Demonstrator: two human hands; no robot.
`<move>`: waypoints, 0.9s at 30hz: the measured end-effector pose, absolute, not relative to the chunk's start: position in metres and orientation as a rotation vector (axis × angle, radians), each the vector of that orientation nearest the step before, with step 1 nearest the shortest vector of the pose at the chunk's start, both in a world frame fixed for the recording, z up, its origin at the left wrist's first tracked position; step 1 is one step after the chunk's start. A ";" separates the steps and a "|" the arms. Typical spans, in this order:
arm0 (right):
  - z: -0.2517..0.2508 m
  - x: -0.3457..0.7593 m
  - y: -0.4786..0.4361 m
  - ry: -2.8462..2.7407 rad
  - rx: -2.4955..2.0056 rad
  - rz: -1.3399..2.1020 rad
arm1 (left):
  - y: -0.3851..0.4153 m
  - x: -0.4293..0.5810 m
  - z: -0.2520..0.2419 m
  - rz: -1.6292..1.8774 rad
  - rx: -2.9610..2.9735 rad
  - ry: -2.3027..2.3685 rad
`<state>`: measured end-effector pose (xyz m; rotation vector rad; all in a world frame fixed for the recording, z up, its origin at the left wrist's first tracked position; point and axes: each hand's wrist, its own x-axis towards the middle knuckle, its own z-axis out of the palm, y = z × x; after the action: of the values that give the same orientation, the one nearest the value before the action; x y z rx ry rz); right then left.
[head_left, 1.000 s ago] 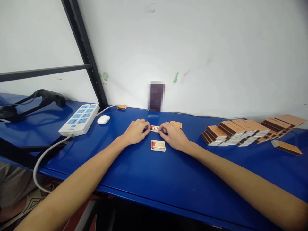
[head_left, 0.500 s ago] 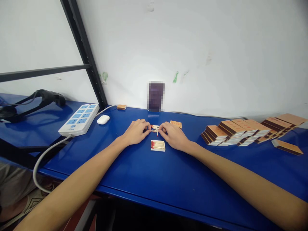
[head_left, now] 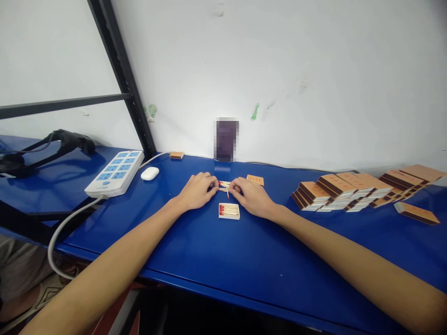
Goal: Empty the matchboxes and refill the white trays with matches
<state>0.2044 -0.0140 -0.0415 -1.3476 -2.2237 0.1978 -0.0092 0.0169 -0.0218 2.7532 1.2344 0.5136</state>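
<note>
Matches sit pinched between my left hand and my right hand, both curled almost shut on them just behind the open box, so I think I should squeeze softly and keep them lined up.

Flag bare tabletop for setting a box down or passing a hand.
Widest: front strip of the table, from the open tray to the near edge. Also bare: between right hand and matchbox stacks; between white case and left hand. Crowded: matches pinched between both hands, and the far right by the stacks.
</note>
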 end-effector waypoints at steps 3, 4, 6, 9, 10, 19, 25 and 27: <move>-0.041 0.204 -0.015 -2.227 -1.328 0.189 | 0.016 -0.009 -0.022 0.514 2.752 1.229; -0.040 0.205 -0.015 -2.232 -1.318 0.187 | 0.016 -0.009 -0.022 0.515 2.752 1.224; -0.040 0.205 -0.016 -2.256 -1.290 0.180 | 0.016 -0.009 -0.022 0.516 2.754 1.214; -0.040 0.206 -0.016 -2.300 -1.262 0.187 | 0.016 -0.009 -0.022 0.517 2.755 1.206; -0.041 0.207 -0.016 -2.309 -1.259 0.197 | 0.016 -0.009 -0.023 0.516 2.755 1.203; -0.039 0.209 -0.013 -2.379 -1.202 0.213 | 0.016 -0.009 -0.023 0.514 2.758 1.174; -0.030 0.206 -0.016 -2.510 -1.118 0.196 | 0.016 -0.008 -0.023 0.503 2.762 1.176; -0.028 0.205 -0.017 -2.545 -1.106 0.191 | 0.016 -0.008 -0.023 0.504 2.765 1.177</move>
<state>0.2047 -0.0173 -0.0283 -1.1057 -2.5454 0.1911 -0.0082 0.0157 -0.0232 2.7653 1.1775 0.5038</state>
